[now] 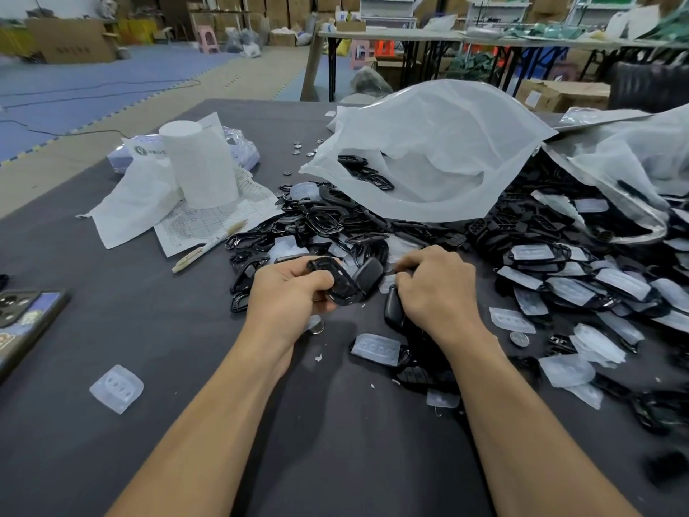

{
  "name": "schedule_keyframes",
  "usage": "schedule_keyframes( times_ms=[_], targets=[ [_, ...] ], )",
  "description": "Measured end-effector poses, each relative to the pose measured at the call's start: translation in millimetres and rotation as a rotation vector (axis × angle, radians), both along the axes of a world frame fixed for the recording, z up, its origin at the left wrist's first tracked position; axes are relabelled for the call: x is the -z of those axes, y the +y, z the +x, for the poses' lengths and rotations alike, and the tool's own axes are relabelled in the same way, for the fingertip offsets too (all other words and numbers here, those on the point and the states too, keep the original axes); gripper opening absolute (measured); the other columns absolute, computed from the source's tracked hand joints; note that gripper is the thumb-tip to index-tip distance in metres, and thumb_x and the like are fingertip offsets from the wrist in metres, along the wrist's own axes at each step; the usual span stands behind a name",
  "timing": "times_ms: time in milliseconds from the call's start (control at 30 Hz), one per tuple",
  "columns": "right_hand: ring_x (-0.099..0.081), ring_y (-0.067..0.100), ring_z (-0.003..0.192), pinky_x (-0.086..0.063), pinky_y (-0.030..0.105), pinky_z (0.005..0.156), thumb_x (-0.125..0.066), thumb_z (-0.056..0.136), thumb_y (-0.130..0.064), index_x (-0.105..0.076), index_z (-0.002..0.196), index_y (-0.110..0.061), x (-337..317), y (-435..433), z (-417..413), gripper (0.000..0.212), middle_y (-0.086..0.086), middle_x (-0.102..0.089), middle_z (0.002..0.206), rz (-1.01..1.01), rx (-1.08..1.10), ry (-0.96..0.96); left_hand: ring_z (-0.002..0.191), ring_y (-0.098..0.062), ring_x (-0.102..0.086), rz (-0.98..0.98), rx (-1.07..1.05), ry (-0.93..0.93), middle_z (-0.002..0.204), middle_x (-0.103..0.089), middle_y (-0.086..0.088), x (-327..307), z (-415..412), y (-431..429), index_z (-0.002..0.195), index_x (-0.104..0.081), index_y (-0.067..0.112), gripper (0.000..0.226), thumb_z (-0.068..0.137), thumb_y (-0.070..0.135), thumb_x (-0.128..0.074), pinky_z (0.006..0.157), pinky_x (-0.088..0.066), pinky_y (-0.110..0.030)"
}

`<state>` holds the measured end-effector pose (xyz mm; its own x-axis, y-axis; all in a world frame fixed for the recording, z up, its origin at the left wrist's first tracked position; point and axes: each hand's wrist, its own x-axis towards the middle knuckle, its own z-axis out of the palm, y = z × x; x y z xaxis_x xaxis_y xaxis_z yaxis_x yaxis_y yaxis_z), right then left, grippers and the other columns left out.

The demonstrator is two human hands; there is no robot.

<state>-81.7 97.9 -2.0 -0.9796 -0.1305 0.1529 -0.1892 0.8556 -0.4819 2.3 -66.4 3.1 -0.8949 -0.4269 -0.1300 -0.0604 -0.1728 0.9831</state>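
Observation:
My left hand grips a black plastic key-fob shell just above the dark table. A second black shell half lies against it on the right. My right hand is curled at the near edge of a heap of black shells and clear silicone pads. Under its fingers lies a black fob piece; the fingertips are hidden, so I cannot tell what they hold. A clear button pad lies between my forearms.
A large white plastic bag lies open behind the heap. Left of it stand a white paper roll, printed sheets and a pen. A phone lies at the left edge. One loose clear pad and coin cells lie nearby.

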Motion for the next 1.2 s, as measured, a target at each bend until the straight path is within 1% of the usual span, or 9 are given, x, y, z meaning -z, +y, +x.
schedule_keyframes(
  times_ms=[200, 267, 333, 433, 533, 667, 867, 1067, 1200],
  targets=[
    [-0.054, 0.023, 0.114, -0.033, 0.038, 0.103, -0.061, 0.094, -0.016, -0.063, 0.078, -0.034, -1, 1, 3, 0.024, -0.004, -0.059, 0.112, -0.062, 0.068, -0.018, 0.06, -0.011, -0.064, -0.03, -0.003, -0.018, 0.078, -0.077, -0.003, -2, 1, 0, 0.087, -0.082, 0.017, 0.036, 0.091, -0.01, -0.06, 0.055, -0.056, -0.021],
    [-0.062, 0.022, 0.099, -0.046, 0.037, 0.094, -0.06, 0.094, -0.018, -0.064, 0.076, -0.03, -2, 4, 5, 0.022, -0.007, -0.067, 0.098, -0.229, 0.125, 0.006, 0.06, -0.009, -0.066, -0.031, 0.012, -0.023, 0.077, -0.077, -0.002, -1, 0, 1, 0.089, -0.082, 0.017, 0.036, 0.092, -0.01, -0.059, 0.054, -0.056, -0.02],
    [-0.067, 0.014, 0.081, -0.053, 0.034, 0.074, -0.062, 0.092, -0.021, -0.067, 0.077, -0.028, -3, 6, 8, 0.017, -0.012, -0.069, 0.076, -0.451, 0.173, 0.003, 0.058, -0.008, -0.067, -0.035, 0.038, -0.028, 0.074, -0.075, 0.0, -1, 0, 2, 0.09, -0.082, 0.018, 0.036, 0.092, -0.01, -0.058, 0.053, -0.056, -0.021],
    [-0.061, 0.002, 0.063, -0.049, 0.028, 0.065, -0.067, 0.09, -0.022, -0.067, 0.076, -0.028, -5, 7, 13, 0.015, -0.021, -0.067, 0.069, -0.657, 0.171, -0.014, 0.058, -0.012, -0.07, -0.02, 0.065, -0.035, 0.072, -0.074, -0.001, 0, -1, 4, 0.085, -0.082, 0.018, 0.038, 0.093, -0.01, -0.057, 0.053, -0.059, -0.026],
    [-0.054, 0.008, 0.056, -0.043, 0.028, 0.06, -0.069, 0.091, -0.009, -0.065, 0.074, -0.022, -9, 3, 16, 0.021, -0.005, -0.065, 0.061, -0.945, 0.096, -0.142, 0.066, -0.016, -0.074, -0.019, 0.059, -0.027, 0.08, -0.077, -0.006, 1, -1, 6, 0.082, -0.081, 0.018, 0.039, 0.092, -0.011, -0.057, 0.054, -0.06, -0.028],
    [-0.04, 0.008, 0.045, -0.03, 0.019, 0.044, -0.071, 0.091, -0.003, -0.065, 0.074, -0.016, -18, -2, 22, 0.023, 0.0, -0.052, 0.054, -1.156, -0.057, -0.342, 0.074, -0.019, -0.075, -0.012, 0.062, 0.001, 0.095, -0.078, -0.017, 2, -1, 6, 0.1, -0.078, 0.012, 0.035, 0.092, -0.014, -0.056, 0.056, -0.062, -0.031],
    [-0.043, 0.012, 0.05, -0.034, 0.019, 0.046, -0.071, 0.092, -0.003, -0.068, 0.072, -0.016, -20, -6, 27, 0.023, 0.006, -0.062, 0.062, -1.181, -0.122, -0.409, 0.073, -0.013, -0.074, -0.029, 0.101, 0.013, 0.087, -0.079, -0.004, 6, -4, 5, 0.102, -0.078, 0.014, 0.04, 0.092, -0.016, -0.054, 0.061, -0.064, -0.035],
    [-0.064, 0.016, 0.066, -0.045, 0.022, 0.052, -0.066, 0.097, -0.002, -0.063, 0.078, -0.016, -18, 1, 24, 0.024, 0.004, -0.068, 0.074, -0.974, -0.206, -0.422, 0.073, -0.018, -0.075, -0.024, 0.041, 0.026, 0.092, -0.073, -0.014, 9, -6, 4, 0.113, -0.067, 0.018, 0.036, 0.094, -0.011, -0.057, 0.062, -0.063, -0.031],
    [-0.062, 0.018, 0.053, -0.041, 0.032, 0.049, -0.064, 0.092, 0.007, -0.061, 0.083, -0.008, -19, 6, 26, 0.018, 0.014, -0.07, 0.07, -0.975, -0.269, -0.414, 0.069, -0.017, -0.076, -0.028, 0.0, 0.026, 0.082, -0.074, -0.009, 10, -7, 5, 0.105, -0.058, 0.011, 0.024, 0.093, -0.01, -0.058, 0.058, -0.061, -0.029]
  ],
)
